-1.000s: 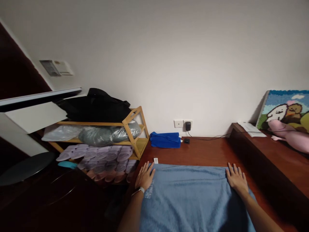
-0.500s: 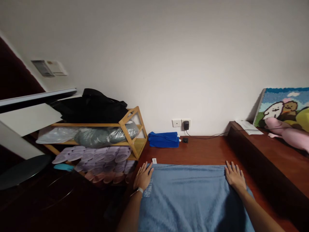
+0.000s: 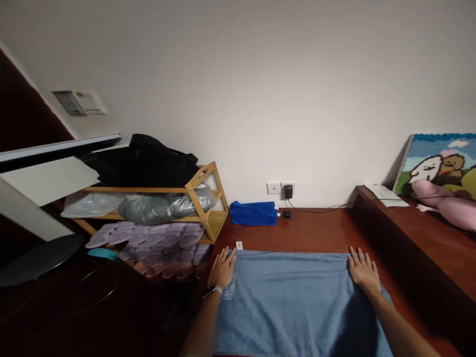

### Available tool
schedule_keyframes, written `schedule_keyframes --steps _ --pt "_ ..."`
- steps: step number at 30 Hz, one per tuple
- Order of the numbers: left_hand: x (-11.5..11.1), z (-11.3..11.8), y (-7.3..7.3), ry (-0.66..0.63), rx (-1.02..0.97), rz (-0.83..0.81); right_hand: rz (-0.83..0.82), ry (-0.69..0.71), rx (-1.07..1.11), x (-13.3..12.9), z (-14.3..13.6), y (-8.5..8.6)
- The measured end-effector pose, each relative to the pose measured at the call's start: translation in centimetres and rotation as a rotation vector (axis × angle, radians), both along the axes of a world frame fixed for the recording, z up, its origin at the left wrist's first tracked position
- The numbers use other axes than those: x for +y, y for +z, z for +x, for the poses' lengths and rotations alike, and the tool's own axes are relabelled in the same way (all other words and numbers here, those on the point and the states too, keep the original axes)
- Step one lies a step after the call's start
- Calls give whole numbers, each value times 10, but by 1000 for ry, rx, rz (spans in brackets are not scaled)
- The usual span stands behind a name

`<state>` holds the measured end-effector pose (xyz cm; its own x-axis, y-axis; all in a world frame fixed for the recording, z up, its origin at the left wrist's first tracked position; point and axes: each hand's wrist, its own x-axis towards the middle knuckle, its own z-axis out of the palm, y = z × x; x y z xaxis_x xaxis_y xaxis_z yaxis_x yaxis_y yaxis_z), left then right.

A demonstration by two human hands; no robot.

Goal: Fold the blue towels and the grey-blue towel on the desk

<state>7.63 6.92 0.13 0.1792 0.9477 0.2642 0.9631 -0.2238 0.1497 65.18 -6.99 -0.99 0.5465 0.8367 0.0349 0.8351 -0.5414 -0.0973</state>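
Towel (image 3: 286,297) flat on table (image 3: 312,230), bottom centre of frame. My left hand (image 3: 222,270) presses its upper-left corner, my right hand (image 3: 364,271) its upper-right. Both palms down, fingers apart, nothing clamped. Compared with 0.5 s ago: 2 hands still at the same corners; towel's near edge now shows at frame bottom. Blue cloth (image 3: 253,213) unmoved, mid-frame.

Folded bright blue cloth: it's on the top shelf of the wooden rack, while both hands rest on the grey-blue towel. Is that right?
Not quite: the head view shows the folded bright blue cloth on the reddish-brown surface, right of the wooden rack. The left hand and right hand do rest on the grey-blue towel.
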Motion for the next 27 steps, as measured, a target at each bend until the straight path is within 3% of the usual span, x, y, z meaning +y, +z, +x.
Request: schedule_keyframes --steps 27 --pt "-4 5 6 19 23 -9 -35 -20 -16 2 0 0"
